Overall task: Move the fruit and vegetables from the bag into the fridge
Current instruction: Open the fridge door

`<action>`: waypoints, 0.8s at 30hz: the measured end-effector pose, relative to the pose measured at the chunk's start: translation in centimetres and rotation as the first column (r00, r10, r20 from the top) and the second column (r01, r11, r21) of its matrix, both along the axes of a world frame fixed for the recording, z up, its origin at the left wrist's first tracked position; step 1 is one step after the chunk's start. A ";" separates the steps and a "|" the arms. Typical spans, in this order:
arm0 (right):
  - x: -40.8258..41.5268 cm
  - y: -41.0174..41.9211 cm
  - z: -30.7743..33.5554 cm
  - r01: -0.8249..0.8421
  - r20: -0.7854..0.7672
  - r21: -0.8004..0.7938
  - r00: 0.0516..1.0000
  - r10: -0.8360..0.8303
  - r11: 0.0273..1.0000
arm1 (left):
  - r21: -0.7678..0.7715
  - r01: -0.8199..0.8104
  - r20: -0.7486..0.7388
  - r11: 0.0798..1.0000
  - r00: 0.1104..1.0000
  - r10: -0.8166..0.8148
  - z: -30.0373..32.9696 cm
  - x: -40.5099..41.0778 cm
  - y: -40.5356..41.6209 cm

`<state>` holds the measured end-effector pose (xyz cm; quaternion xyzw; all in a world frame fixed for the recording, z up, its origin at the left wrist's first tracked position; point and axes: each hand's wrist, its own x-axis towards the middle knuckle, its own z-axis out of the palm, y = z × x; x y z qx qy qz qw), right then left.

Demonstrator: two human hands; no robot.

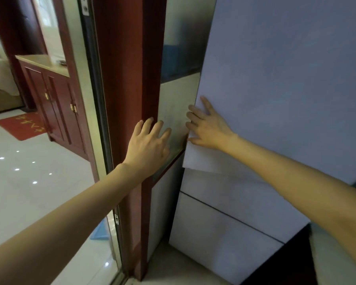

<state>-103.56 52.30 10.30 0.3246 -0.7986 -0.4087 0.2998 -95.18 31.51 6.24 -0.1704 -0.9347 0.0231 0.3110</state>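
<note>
The fridge [224, 223] stands on the right, its upper door [286, 79] slightly ajar. The right hand [210, 128] curls its fingers round that door's left edge, thumb on its face. The left hand [148, 147], fingers spread, rests open on the glass panel [177, 103] beside the red door frame [127, 79].

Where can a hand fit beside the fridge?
In the pale strip between the red door frame and the fridge door. Crowded midway: the left hand spreads over it, the right hand grips the door's edge. Above them, and the floor below, are bare.
</note>
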 end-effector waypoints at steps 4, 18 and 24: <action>4.5 -0.2 -1.9 -0.077 -0.105 -0.164 0.993 0.061 0.983 | 0.017 0.047 -0.004 0.999 0.999 -0.047 -1.7 2.2 -0.9; 21.9 -1.7 -4.8 0.080 -0.154 -0.448 0.974 -0.165 0.891 | 0.059 0.220 -0.004 0.974 0.976 -0.220 -4.4 9.2 -0.7; 29.2 -0.6 -6.4 0.174 -0.178 -0.527 0.934 -0.308 0.832 | 0.030 0.286 0.017 0.958 0.958 -0.287 -4.5 14.2 1.1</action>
